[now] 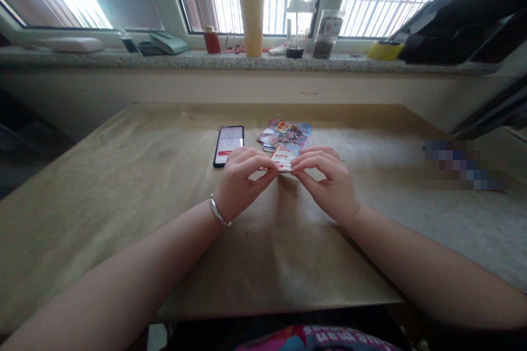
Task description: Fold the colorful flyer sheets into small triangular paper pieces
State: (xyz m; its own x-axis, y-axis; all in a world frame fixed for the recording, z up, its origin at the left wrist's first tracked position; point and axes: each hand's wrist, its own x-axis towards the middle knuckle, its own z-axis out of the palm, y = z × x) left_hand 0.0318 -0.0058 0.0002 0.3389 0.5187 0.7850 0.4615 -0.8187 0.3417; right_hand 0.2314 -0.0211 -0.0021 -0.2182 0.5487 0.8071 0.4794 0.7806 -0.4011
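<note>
Between my two hands, just above the table, is a small white card [283, 157] with red and orange print. My left hand [242, 178], with a silver bangle at its wrist, pinches the card's left near corner between thumb and fingers. On the other side my right hand [327, 178] pinches the right near corner the same way. Right behind the card lies a loose pile of colourful printed cards or leaflets [290, 132], partly covered by it. A phone [229, 142] with a lit screen rests beyond my left hand.
The tan tabletop [123, 219] runs back to a low wall below the windows. A stone sill [197, 60] carries a tall cup of yellow drink [252, 11], a red jar [212, 41], a clear container [327, 35] and a black bag [457, 22]. A blurred item [465, 167] lies far right.
</note>
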